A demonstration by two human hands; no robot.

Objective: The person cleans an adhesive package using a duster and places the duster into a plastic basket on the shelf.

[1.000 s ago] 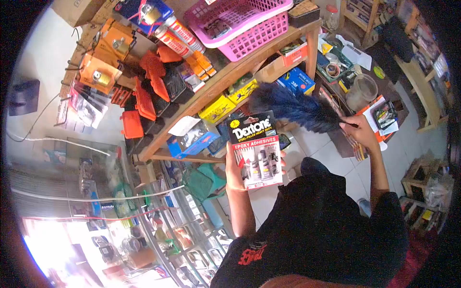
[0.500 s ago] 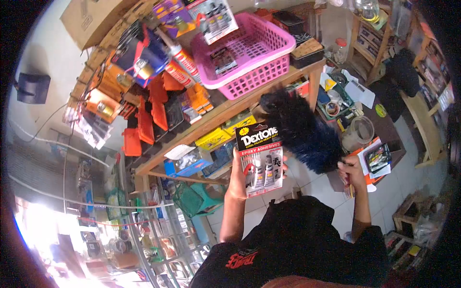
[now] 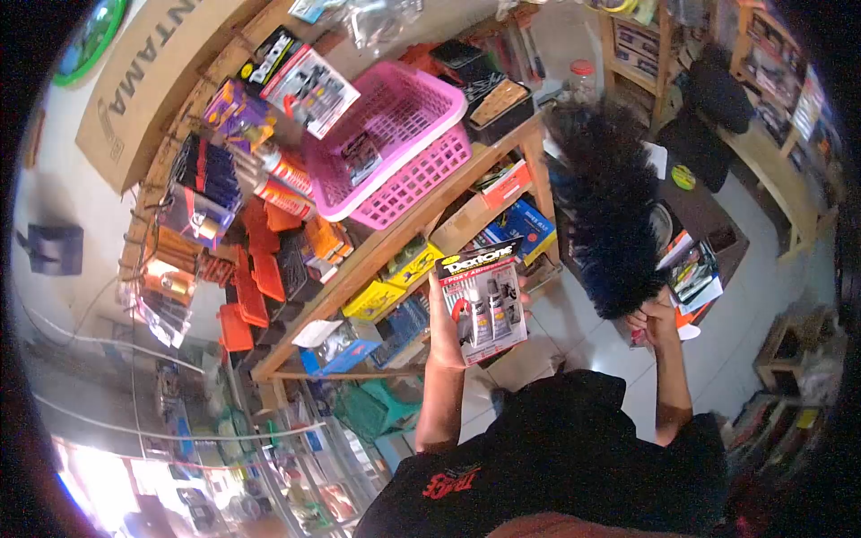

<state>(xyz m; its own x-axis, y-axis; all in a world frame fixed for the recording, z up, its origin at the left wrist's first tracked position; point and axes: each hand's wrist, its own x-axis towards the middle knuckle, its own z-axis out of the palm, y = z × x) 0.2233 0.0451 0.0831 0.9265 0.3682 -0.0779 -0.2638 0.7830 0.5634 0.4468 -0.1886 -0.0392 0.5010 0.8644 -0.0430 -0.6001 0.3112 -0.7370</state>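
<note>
A wooden bench runs slantwise ahead of me, goods on top and on the shelf beneath. My black shirt has red lettering on the chest that I can't read for certain. The big carton behind the bench shows the letters "NTAMA", the first of them at the picture's edge of the box. To my right is the dark, fluffy duster, raised beside the bench's end; my right hand is closed round its lower end. The pink basket sits on the bench, with a small dark packet inside. Under the bench top, a blue box seems to read "3M".

In front of me, below the bench edge, is the pack, gripped in my left hand, thumb side at one edge and fingertips showing at the other. It says "Dextone" on black, then "EPOXY ADHES…" on red. A second card, by the basket, carries the same brand. The red-and-white tubes bear print too blurred to read.
</note>
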